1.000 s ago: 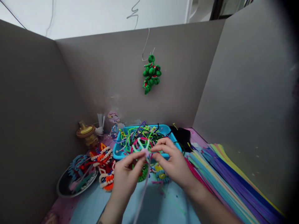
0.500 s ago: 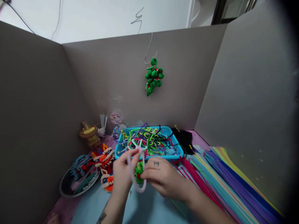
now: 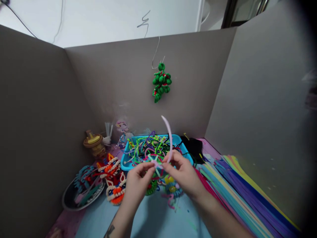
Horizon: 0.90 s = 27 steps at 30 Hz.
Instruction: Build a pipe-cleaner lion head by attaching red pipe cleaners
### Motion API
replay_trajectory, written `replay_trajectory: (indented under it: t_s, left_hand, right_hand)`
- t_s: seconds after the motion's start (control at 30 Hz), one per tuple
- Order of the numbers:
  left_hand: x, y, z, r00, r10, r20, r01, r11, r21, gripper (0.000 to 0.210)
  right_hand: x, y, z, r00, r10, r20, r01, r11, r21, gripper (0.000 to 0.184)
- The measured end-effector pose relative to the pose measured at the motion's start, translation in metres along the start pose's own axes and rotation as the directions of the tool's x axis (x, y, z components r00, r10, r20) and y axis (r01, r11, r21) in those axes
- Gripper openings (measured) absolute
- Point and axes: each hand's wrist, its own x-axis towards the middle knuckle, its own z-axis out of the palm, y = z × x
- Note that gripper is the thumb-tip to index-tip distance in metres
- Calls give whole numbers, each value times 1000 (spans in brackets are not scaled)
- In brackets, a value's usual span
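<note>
A pale pink pipe cleaner point(image 3: 169, 132) curves upward, its lower end pinched between the thumb and fingers of my right hand point(image 3: 182, 170). My left hand point(image 3: 140, 177) pinches the small pink centre of a star-like piece point(image 3: 155, 163) with pale mint arms sticking out. Both hands are close together, raised before the front edge of a blue tray point(image 3: 127, 165) full of tangled pipe cleaners. Behind and below them, partly hidden, are a green figure point(image 3: 151, 187) and a yellow and blue one point(image 3: 171, 186) on the light blue mat.
Orange and cream pipe-cleaner figures point(image 3: 116, 191) lie left, beside a dark bowl point(image 3: 65, 198) holding blue pieces. Long straight pipe cleaners point(image 3: 237, 195) in many colours stretch along the right. A green ornament point(image 3: 161, 81) hangs on the grey back panel point(image 3: 111, 72).
The pink pipe cleaner, looped down between my hands before, now stands up in an arc. My right hand has risen beside my left, uncovering the yellow and blue figure.
</note>
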Motion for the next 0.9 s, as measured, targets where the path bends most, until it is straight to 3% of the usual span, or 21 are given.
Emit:
replay_trajectory:
  t_s: [0.17,0.5,0.57,0.67,0.8,0.9]
  left_hand:
    - [5,1,-3,991,-131,39,136,963,-231,22]
    - [4,2,-5,984,-144,109,165,962,-217,21]
    - [2,3,-4,990,-101,94,115,983,-145,21]
    - [-3,6,-4,997,43,63,-47,997,57,19]
    - [-6,9,-8,947,301,116,-321,909,265,16]
    - [-7,9,-10,915,380,136,-403,862,307,14]
  right_hand:
    - [-3,6,8,990,-71,125,105,951,-290,10]
    - [-1,15,5,968,-200,151,246,875,-417,12]
    - [0,14,7,978,-186,97,209,909,-361,13]
    - [3,15,7,998,-52,24,56,967,-247,17]
    - [6,16,3,995,89,33,-82,980,-182,19]
    - [7,15,-1,978,197,62,-191,978,-88,23]
